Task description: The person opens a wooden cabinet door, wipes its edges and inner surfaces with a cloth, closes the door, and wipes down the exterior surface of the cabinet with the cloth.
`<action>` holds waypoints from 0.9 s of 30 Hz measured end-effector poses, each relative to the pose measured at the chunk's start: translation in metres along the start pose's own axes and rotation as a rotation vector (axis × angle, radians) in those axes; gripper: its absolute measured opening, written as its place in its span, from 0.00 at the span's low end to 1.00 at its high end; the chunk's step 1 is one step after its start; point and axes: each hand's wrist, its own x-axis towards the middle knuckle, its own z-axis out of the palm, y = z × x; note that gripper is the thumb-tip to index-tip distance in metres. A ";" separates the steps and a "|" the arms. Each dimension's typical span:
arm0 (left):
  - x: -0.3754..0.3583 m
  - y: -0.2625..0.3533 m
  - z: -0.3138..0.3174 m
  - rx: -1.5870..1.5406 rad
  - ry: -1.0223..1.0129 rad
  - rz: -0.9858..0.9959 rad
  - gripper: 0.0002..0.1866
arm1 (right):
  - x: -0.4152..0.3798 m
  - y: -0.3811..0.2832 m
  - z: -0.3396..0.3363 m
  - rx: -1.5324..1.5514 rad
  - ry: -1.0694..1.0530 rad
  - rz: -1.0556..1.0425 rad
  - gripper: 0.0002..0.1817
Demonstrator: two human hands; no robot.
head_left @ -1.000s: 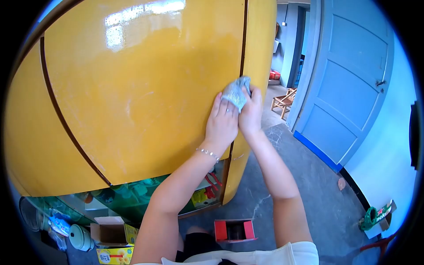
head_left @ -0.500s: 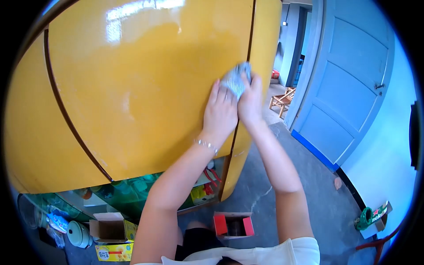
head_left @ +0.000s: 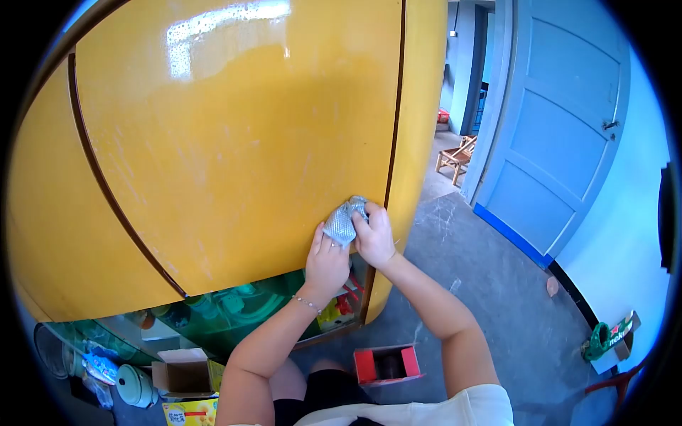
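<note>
A grey, textured cleaning cloth (head_left: 341, 226) is pressed against the lower right of a glossy yellow cabinet panel (head_left: 234, 156). My left hand (head_left: 328, 264) lies on the cloth's lower left part, its fingers closed over it. On the other side, my right hand (head_left: 375, 236) pinches the bunched upper right end of the same cloth. Both hands are close together, near the dark vertical seam at the panel's right side. Faint streaks mark the yellow surface, and droplets show in the bright reflection at the top.
Below the panel, a glass-fronted shelf (head_left: 241, 307) holds green items. A red open box (head_left: 388, 365) stands on the floor, and an open carton (head_left: 186, 375) and a pale green pot (head_left: 135, 385) are at lower left. A blue door (head_left: 554, 135) stands at right, beside a wooden chair (head_left: 455, 157).
Both hands have slid the cloth down and slightly left along the panel, from beside the seam higher up to near the panel's lower edge. The view has shifted a little.
</note>
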 end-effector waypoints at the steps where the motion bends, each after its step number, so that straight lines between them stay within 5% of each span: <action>1: -0.001 -0.002 -0.008 0.026 -0.034 0.008 0.19 | 0.008 -0.001 0.000 0.019 0.004 -0.024 0.19; 6: 0.131 -0.045 -0.068 0.204 0.081 0.057 0.16 | 0.174 0.018 -0.029 -0.132 0.141 -0.121 0.18; 11: 0.212 -0.058 -0.098 0.242 0.482 0.078 0.14 | 0.261 0.028 -0.033 -0.093 0.294 -0.185 0.19; 12: 0.193 -0.050 -0.102 0.279 0.246 -0.002 0.15 | 0.244 0.020 -0.029 -0.101 0.282 -0.168 0.19; 18: 0.016 -0.020 -0.033 0.028 -0.026 -0.019 0.20 | 0.054 0.002 0.008 -0.039 0.049 -0.118 0.18; 20: 0.024 -0.021 -0.032 0.056 -0.006 0.014 0.20 | 0.039 0.005 0.007 0.000 -0.018 -0.115 0.19; 27: 0.108 -0.017 -0.059 0.068 -0.161 -0.068 0.18 | 0.138 0.008 -0.014 -0.156 0.239 0.043 0.18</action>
